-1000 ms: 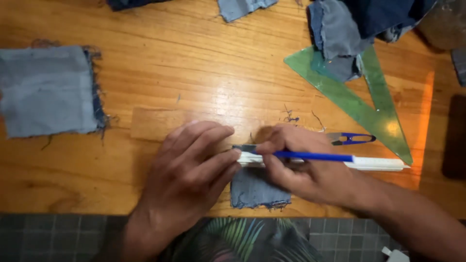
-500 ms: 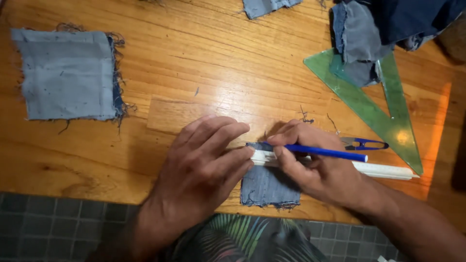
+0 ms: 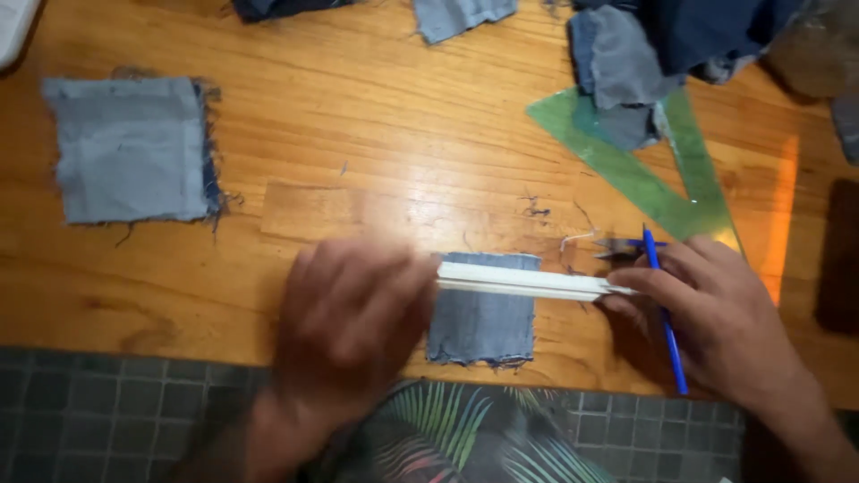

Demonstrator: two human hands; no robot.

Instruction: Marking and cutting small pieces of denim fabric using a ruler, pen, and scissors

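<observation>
Right hand (image 3: 716, 309): fingers closed on a blue pen (image 3: 662, 313), which lies slanted across the hand, tip toward the near table edge, clear of any cloth. The fingertips of the same hand also touch the right end of a white ruler (image 3: 528, 280).

Left hand (image 3: 344, 326): blurred. It covers the left end of the ruler, palm down. Whether the fingers pinch the ruler or only press on it cannot be told.

Ruler: lies nearly level across the upper part of a small denim patch (image 3: 483, 322), spanning it from side to side. The patch sits flat near the front edge of the wooden table (image 3: 376, 152), between the two hands, its lower edge frayed.

Surroundings: small snips (image 3: 626, 248) with blue handles lie just beyond the right hand. A green set square (image 3: 626, 170) lies further back, partly under a heap of denim scraps (image 3: 662, 54). A larger denim square (image 3: 130, 148) lies well apart at the left, edges frayed, a darker layer showing beneath it.

Progress, as judged: ruler is placed on the patch but the pen is off the cloth; no drawn line is visible on the patch. Marking appears not yet done, and any cutting remains. The square at left looks finished
</observation>
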